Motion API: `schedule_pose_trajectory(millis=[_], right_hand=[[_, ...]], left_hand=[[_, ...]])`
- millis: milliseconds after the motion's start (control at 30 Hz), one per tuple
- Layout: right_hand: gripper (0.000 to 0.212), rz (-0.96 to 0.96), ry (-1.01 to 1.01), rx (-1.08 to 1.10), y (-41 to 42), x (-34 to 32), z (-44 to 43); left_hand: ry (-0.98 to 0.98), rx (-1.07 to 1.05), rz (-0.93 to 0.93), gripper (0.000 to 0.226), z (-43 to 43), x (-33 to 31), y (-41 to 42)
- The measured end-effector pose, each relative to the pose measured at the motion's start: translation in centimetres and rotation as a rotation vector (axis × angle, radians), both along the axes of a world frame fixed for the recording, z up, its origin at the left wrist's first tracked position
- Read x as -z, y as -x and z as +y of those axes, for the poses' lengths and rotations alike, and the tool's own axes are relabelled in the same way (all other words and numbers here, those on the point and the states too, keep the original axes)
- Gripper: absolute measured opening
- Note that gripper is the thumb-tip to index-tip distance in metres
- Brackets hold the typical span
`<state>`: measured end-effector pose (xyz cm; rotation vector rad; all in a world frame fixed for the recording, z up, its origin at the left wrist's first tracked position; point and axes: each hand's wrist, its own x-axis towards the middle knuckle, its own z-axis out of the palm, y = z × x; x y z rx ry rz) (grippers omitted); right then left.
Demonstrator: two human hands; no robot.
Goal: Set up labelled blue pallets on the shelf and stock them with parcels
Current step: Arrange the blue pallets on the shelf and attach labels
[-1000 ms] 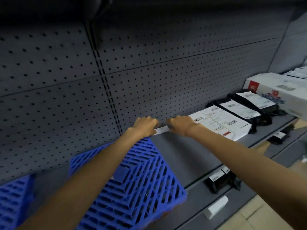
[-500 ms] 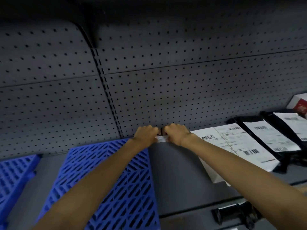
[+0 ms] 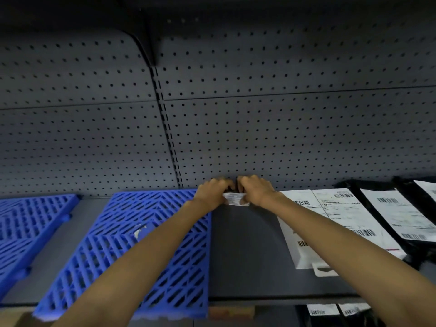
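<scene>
left hand (image 3: 211, 194) nearer right hand (image 3: 256, 190), label (image 3: 236, 199) print illegible

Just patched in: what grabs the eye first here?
The left hand and right hand pinch a small white printed label at the back of the grey shelf, near its perforated wall. A blue slotted plastic pallet lies under the left arm; white-labelled parcels lie to the right.

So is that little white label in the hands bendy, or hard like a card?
Probably bendy: the label looks thin as paper, held at its ends by the left hand and right hand. Likely very light, being so small and flat. It could crease or tear if tugged, I'd guess.
</scene>
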<state>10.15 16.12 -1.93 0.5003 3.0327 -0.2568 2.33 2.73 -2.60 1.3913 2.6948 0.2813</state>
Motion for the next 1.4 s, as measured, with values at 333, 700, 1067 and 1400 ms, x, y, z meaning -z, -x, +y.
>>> schedule_pose_trajectory(millis=[333,700,1067,1400], right_hand=[[0.018,0.086,0.099,-0.006,-0.5,-1.0,1.4],[0.011,0.146,0.073,-0.04,-0.4,-2.3,1.9],[0.023,0.184,0.064,-0.234,2.4,-5.1,-6.5],[0.024,0.19,0.103,-0.462,6.6,-5.8,-27.1]], left_hand=[[-0.016,-0.097,0.114,0.014,0.7,-0.7,-0.5],[-0.116,-0.101,0.144,0.004,0.1,-1.6,-0.2],[-0.146,-0.169,0.224,0.024,-10.0,-2.6,1.2],[-0.153,-0.401,0.223,0.019,-32.5,-3.5,1.4]])
